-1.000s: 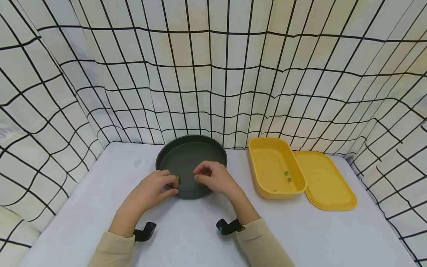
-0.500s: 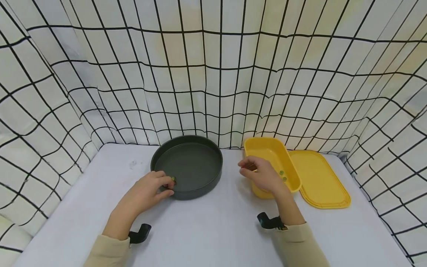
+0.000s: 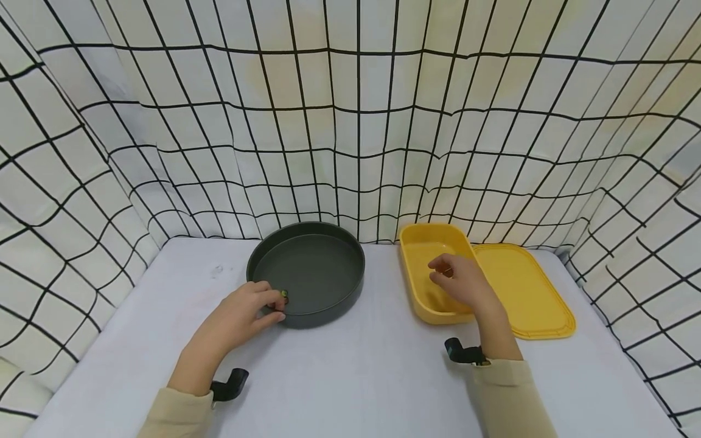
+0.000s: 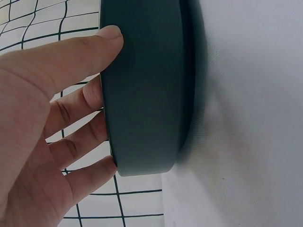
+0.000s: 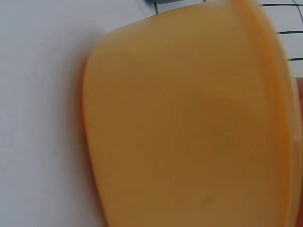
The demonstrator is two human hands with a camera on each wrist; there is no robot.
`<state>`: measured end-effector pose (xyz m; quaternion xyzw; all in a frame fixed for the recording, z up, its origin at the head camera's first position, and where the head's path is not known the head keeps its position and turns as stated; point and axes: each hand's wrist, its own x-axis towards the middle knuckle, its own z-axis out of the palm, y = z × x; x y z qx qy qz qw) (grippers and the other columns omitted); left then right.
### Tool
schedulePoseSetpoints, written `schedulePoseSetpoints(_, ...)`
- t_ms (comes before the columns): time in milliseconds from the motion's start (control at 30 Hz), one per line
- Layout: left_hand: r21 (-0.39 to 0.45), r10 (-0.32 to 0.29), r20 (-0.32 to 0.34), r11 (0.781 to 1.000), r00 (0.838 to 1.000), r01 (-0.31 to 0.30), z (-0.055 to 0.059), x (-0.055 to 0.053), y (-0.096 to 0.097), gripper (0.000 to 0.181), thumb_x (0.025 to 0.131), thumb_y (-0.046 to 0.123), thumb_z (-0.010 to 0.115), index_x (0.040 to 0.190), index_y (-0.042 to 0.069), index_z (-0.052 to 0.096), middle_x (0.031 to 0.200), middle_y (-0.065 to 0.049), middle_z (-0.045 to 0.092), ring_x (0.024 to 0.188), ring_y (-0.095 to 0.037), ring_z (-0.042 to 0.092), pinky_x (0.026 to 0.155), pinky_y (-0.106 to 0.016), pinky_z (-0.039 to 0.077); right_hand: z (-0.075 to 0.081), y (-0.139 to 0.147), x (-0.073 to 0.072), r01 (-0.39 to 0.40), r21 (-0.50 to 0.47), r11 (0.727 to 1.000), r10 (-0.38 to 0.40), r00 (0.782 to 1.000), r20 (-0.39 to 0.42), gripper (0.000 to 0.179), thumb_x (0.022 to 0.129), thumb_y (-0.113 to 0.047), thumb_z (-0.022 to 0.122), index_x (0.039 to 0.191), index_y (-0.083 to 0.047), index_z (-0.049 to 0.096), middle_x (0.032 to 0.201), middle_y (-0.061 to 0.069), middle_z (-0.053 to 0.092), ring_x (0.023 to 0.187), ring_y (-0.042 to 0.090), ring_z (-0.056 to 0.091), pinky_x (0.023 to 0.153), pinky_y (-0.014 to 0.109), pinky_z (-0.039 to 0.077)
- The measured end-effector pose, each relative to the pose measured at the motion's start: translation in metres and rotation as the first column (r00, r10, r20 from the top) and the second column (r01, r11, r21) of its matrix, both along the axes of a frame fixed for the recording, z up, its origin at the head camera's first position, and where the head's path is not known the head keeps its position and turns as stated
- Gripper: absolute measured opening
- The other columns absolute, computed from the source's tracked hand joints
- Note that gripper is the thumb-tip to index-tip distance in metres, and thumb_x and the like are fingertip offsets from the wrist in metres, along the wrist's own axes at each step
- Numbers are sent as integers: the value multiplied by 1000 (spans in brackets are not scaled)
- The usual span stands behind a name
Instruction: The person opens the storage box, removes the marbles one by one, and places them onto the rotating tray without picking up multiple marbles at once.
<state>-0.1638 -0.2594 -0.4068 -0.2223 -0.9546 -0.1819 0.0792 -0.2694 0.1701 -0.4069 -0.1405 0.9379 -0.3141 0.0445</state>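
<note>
Dark pan (image 3: 314,267), mid-frame: pinched at rim by left hand (image 3: 247,309), likely for steadiness. Cannot tell grip of half-curled right hand (image 3: 463,282) over yellow container (image 3: 437,316).

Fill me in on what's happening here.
A person's left hand grips a dark round pan at the rim, with a small green thing near the fingertips. The right hand is over a yellow tub; whether it holds anything is hidden. A yellow lid lies to the tub's right.
</note>
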Motion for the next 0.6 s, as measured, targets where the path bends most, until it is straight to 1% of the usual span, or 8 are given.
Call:
schedulePoseSetpoints(133,2,4,1,1000,1000,-4,1,0,0,19,83,18,82,84,27,66,84,12,57,81,-14,57,72,-32,48,-4,-1,1,-62,78,995,54,993,101,25,96,-30,67,117,-17,68,109,5,69,99,25,62,89,43,51)
schedulePoseSetpoints(233,2,14,8,1000,1000,-14,1,1,0,19,83,18,82,83,27,66,85,12,57,81,-14,57,73,-32,49,-6,-4,2,-123,81,989,105,975,198,27,93,-31,69,117,-18,67,107,4,67,93,21,61,84,38,51)
schedulePoseSetpoints(333,2,18,15,1000,1000,-18,1,1,0,18,83,18,82,83,27,66,85,11,58,82,-15,57,73,-33,49,-7,-6,3,-157,64,985,136,957,258,27,91,-22,71,117,-15,67,103,4,65,86,20,58,77,34,50)
schedulePoseSetpoints(467,-2,19,19,1000,1000,-19,0,1,1,18,83,18,82,83,27,66,85,11,57,81,-15,57,73,-33,49,-8,-7,4,-163,67,984,135,943,303,22,90,-10,69,111,-13,68,92,4,61,81,20,54,71,31,47)
schedulePoseSetpoints(600,-4,19,19,1000,1000,-19,1,1,1,18,83,18,82,84,27,66,85,11,57,81,-14,57,73,-33,49,-10,-8,4,-172,71,983,140,936,323,19,90,-4,65,107,-12,68,84,4,57,75,20,52,66,30,43)
